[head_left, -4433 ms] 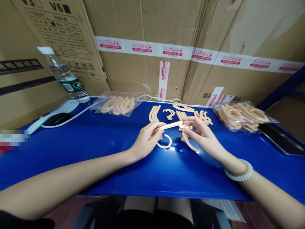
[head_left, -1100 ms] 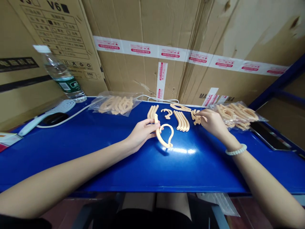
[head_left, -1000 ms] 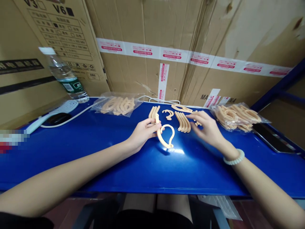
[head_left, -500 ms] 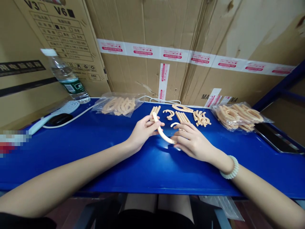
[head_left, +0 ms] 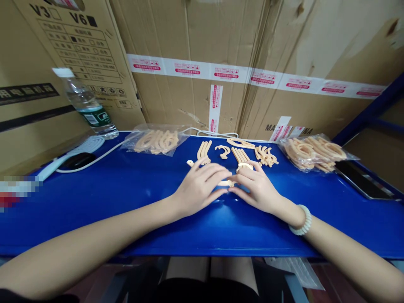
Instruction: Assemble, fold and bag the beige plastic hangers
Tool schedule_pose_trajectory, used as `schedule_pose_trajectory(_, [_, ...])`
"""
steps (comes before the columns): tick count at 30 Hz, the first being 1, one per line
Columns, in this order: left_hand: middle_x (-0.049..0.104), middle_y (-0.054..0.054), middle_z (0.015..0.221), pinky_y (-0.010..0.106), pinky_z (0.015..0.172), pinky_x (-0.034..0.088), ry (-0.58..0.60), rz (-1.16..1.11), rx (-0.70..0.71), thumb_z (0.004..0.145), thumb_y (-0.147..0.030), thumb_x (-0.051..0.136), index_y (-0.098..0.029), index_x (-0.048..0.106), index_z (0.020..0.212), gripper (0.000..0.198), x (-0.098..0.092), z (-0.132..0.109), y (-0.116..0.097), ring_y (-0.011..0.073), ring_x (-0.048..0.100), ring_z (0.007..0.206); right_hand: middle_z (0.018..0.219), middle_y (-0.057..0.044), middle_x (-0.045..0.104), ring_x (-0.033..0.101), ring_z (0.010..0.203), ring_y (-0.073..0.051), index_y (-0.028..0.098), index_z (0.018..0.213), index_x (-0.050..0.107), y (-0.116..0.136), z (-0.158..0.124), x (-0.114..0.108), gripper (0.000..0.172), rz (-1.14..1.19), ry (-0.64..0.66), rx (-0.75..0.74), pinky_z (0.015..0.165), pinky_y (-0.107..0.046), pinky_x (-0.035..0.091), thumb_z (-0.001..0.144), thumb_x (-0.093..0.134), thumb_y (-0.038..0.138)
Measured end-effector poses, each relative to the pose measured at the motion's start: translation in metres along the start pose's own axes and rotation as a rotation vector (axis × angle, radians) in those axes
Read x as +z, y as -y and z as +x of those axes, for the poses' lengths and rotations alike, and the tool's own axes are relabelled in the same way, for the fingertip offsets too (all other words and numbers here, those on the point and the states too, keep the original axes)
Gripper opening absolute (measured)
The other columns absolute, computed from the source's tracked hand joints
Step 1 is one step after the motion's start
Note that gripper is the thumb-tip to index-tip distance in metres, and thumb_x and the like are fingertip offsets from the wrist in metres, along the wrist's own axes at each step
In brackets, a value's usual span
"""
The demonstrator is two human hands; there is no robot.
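Observation:
My left hand (head_left: 202, 185) is closed over a curved beige hanger arm (head_left: 225, 183). A pale rounded end (head_left: 190, 163) sticks out past its far side, apparently of the same arm. My right hand (head_left: 257, 185) pinches the arm's right end, and the two hands' fingertips nearly touch there. Another pale curved piece (head_left: 245, 166) shows by the right index finger; whether that hand holds it is unclear. Just beyond the hands lie several curved strips (head_left: 205, 151), a hanger hook (head_left: 223, 151), several straighter strips (head_left: 240, 155) and a pile of small hooks (head_left: 267, 155).
On the blue table (head_left: 126, 219), a clear bag of beige parts (head_left: 158, 141) lies back left and another bag (head_left: 312, 153) back right. A phone (head_left: 366, 181), water bottle (head_left: 91, 107), hairbrush (head_left: 75, 151) and black mouse (head_left: 80, 160) surround them. Cardboard boxes (head_left: 176, 105) stand behind.
My left hand has turned palm down over the hanger arm, which has swung lower and flatter. My right hand has shifted slightly. The curved strips behind the left hand are more visible.

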State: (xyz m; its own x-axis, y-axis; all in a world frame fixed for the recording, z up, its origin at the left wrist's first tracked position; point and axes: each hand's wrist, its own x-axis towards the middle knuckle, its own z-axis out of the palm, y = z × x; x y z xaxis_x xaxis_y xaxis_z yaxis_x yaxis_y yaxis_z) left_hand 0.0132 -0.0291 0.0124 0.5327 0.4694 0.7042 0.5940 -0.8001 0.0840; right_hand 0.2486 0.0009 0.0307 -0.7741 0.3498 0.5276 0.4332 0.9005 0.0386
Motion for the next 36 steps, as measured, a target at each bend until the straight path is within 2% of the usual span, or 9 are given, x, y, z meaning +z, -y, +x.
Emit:
schedule_pose_trajectory(4, [0.074,0.005,0.104,0.041,0.102,0.045,0.060,-0.019,-0.001,0.103,-0.028,0.053,-0.016,0.059,0.110,0.015,0.007,-0.002,0.000,0.0195,0.069,0.095,0.080,-0.004,0.065,0.061,0.081,-0.019,0.017,0.102,0.067,0.002,0.000,0.003,0.026,-0.001,-0.013,-0.006,0.096,-0.040,0.041,0.103,0.052,0.038])
schedule_pose_trajectory(8, [0.072,0.003,0.093,0.036,0.088,0.048,0.101,-0.026,-0.007,0.104,-0.026,0.050,-0.017,0.058,0.099,0.013,0.010,-0.003,0.004,0.0184,0.068,0.082,0.078,-0.003,0.065,0.060,0.080,-0.019,0.017,0.102,0.069,0.003,-0.001,0.006,0.031,0.003,-0.014,-0.010,0.094,-0.039,0.040,0.102,0.051,0.043])
schedule_pose_trajectory(14, [0.070,0.004,0.089,0.038,0.085,0.043,0.219,-0.033,-0.035,0.103,-0.022,0.042,-0.017,0.055,0.097,0.015,0.008,-0.003,0.000,0.0198,0.066,0.079,0.080,-0.004,0.067,0.061,0.086,-0.020,0.017,0.099,0.069,0.007,-0.001,0.005,0.033,-0.064,0.013,-0.044,0.102,-0.043,0.035,0.103,0.050,0.043])
schedule_pose_trajectory(21, [0.066,0.004,0.083,0.035,0.074,0.037,0.364,-0.040,-0.040,0.102,-0.021,0.037,-0.019,0.050,0.088,0.019,0.004,0.000,-0.001,0.0193,0.061,0.075,0.076,-0.003,0.065,0.056,0.076,-0.018,0.017,0.095,0.069,0.011,0.001,0.005,0.037,-0.081,0.064,-0.069,0.102,-0.044,0.036,0.104,0.047,0.044])
schedule_pose_trajectory(27, [0.064,0.002,0.084,0.034,0.074,0.035,0.371,-0.120,-0.057,0.106,-0.029,0.037,-0.019,0.051,0.087,0.025,0.001,0.002,0.001,0.0181,0.059,0.076,0.074,-0.002,0.063,0.058,0.078,-0.017,0.017,0.092,0.069,0.010,0.001,0.004,0.038,0.011,0.047,-0.005,0.101,-0.041,0.035,0.103,0.049,0.047])
schedule_pose_trajectory(31, [0.065,0.004,0.087,0.034,0.075,0.037,0.372,-0.073,-0.006,0.106,-0.024,0.037,-0.017,0.053,0.091,0.023,0.004,0.002,0.005,0.0192,0.059,0.078,0.075,-0.002,0.064,0.060,0.078,-0.018,0.017,0.094,0.070,0.008,0.001,0.006,0.037,0.105,0.058,0.025,0.097,-0.040,0.035,0.101,0.052,0.049])
schedule_pose_trajectory(36, [0.066,0.004,0.086,0.033,0.076,0.039,0.436,-0.074,0.025,0.104,-0.024,0.044,-0.018,0.053,0.088,0.019,0.006,0.001,0.007,0.0195,0.059,0.078,0.067,0.001,0.060,0.059,0.072,-0.016,0.019,0.092,0.072,0.003,-0.002,0.012,0.041,0.289,0.072,0.051,0.091,-0.038,0.036,0.093,0.060,0.058])
